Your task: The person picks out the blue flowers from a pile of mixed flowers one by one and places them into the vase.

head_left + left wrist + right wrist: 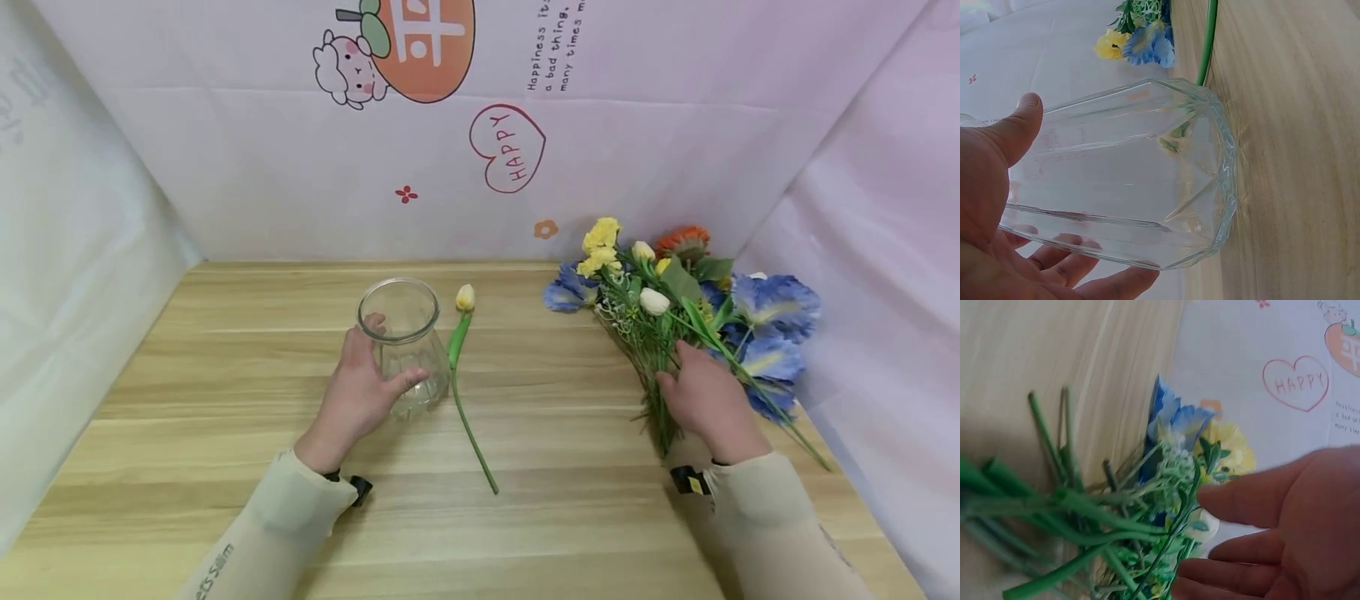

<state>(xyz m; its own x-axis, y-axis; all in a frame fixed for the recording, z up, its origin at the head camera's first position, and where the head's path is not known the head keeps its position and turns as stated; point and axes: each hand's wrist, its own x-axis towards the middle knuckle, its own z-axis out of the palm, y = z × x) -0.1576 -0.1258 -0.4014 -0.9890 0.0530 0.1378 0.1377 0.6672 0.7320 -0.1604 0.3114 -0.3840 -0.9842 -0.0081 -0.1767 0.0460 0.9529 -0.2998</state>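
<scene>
My left hand (358, 390) holds a clear glass vase (411, 354), thumb on one side and fingers around the other. The vase stands upright on the wooden table, and its faceted base shows in the left wrist view. Just right of it lies a single pale-yellow tulip (455, 350) with a green stem. At the right my right hand (705, 396) is over the stems of a pile of artificial flowers (652, 333). In the right wrist view its thumb and fingers are spread beside the green stems (1104, 519); whether they touch is hard to tell.
Yellow blooms (600, 246), a white tulip (654, 302), an orange flower (682, 240) and large blue flowers (776, 308) make up the pile near the table's right edge. Printed white cloth (300, 183) stands behind the wooden table (225, 358) and along both sides.
</scene>
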